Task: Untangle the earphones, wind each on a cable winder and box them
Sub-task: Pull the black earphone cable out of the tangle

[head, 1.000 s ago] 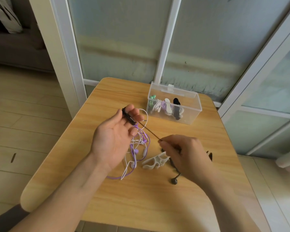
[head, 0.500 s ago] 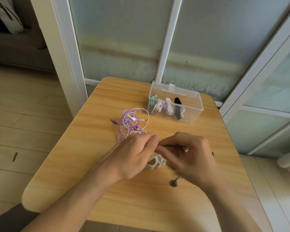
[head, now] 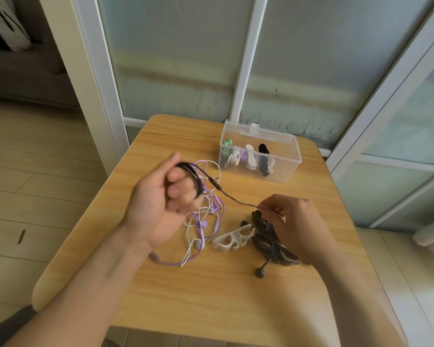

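Note:
My left hand (head: 161, 199) is raised over the table with the black earphone cable (head: 232, 199) looped round its curled fingers. The cable runs taut to the right, where my right hand (head: 293, 226) pinches it. Under and beside my left hand lies a tangle of purple and white earphones (head: 206, 221). A white cable winder (head: 232, 239) lies in the middle of the table. Black winders (head: 268, 239) lie next to it, partly under my right hand. A black earbud (head: 260, 272) lies near them. The clear plastic box (head: 283, 171) at the back holds several wound earphones.
The small wooden table (head: 211, 301) has rounded corners and stands against white-framed frosted glass panels (head: 176, 58). Tiled floor lies to the left and right. A grey sofa (head: 18, 71) is at the far left.
My hands, which had met over the winders, have drawn apart. My left hand rose to the left with black cable round its fingers; the right stayed low, pinching the cable.

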